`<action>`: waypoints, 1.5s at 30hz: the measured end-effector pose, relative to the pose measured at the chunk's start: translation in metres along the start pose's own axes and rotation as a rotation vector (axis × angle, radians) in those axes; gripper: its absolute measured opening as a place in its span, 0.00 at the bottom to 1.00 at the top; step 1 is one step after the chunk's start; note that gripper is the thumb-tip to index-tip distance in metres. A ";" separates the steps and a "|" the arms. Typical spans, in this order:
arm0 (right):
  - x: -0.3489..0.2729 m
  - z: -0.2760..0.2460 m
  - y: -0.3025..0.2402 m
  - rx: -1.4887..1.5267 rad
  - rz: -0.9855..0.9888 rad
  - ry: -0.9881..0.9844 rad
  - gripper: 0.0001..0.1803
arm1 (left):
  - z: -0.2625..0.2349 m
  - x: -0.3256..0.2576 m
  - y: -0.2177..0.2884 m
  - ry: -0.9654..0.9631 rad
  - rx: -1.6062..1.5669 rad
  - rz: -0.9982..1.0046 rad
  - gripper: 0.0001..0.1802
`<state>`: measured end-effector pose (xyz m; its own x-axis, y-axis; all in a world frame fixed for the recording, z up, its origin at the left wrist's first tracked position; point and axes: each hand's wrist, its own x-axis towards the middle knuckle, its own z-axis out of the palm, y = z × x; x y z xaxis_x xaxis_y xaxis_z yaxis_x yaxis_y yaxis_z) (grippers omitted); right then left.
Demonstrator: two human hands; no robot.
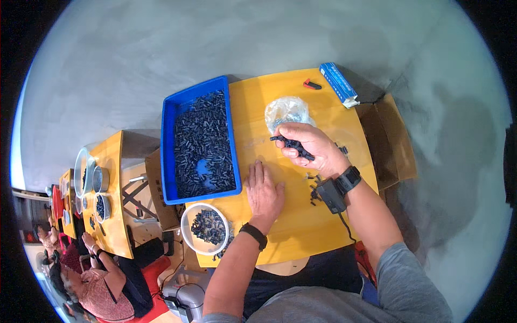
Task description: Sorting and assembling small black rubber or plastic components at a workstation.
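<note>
My right hand (pixel 319 149) is closed around several small black plastic pieces (pixel 296 146), which stick out between the thumb and fingers. It is held over the yellow table (pixel 250 97), just in front of a clear plastic bag (pixel 285 110) with small pieces in it. My left hand (pixel 265 192) lies flat on the tabletop, fingers stretched out, holding nothing. Left of it stands a blue bin (pixel 237 161) filled with many dark pieces. A round translucent tub (pixel 184 230) of mixed small parts sits near my left wrist. More loose pieces (pixel 314 195) lie below my right hand.
A blue box (pixel 338 85) and a red-and-black tool (pixel 312 84) lie at the far right of the table. An open cardboard box (pixel 396 137) stands past the right edge. Leftward, another person (pixel 105 290) sits at a yellow table (pixel 116 183) with round tubs.
</note>
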<state>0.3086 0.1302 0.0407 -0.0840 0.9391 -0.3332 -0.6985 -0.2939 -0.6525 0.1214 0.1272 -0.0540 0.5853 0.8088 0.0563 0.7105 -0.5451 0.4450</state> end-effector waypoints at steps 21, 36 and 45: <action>0.001 0.022 0.066 -0.337 0.021 0.251 0.11 | -0.016 -0.102 0.011 0.164 -0.240 -0.050 0.42; -0.001 0.031 0.147 -1.868 -0.592 0.119 0.06 | -0.012 -0.106 -0.011 0.209 -0.102 -0.166 0.54; -0.002 0.025 0.158 -1.924 -0.839 0.122 0.08 | -0.019 -0.098 -0.011 0.103 -0.084 -0.215 0.56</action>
<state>0.1813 0.0866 -0.0449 -0.1226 0.9227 0.3656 0.9139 0.2486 -0.3209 0.0486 0.0582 -0.0477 0.3783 0.9248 0.0412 0.7770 -0.3414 0.5289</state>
